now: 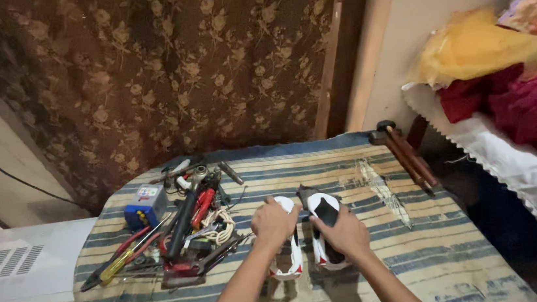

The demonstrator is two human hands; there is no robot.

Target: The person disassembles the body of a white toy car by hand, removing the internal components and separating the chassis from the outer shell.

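wall: dark floral curtain (159,61) | post: cream pillar (396,52) | table: striped cloth (468,255) | right: white lace-edged shelf (517,162)

Brightness: dim indoor room, warm yellowish cast.
Brightest area: pale wall (402,59) and yellow cloth (482,47) at 1 to 2 o'clock.
Darkest area: floral curtain (146,60) from 10 to 12 o'clock, its pattern murky.
Shadows: soft, falling under the forearms at 6 o'clock on the striped cloth (455,254).
Sharpness: slightly soft and grainy throughout; tool pile (182,228) at 8 o'clock blends together.
Edges: wide-angle stretch at corners.
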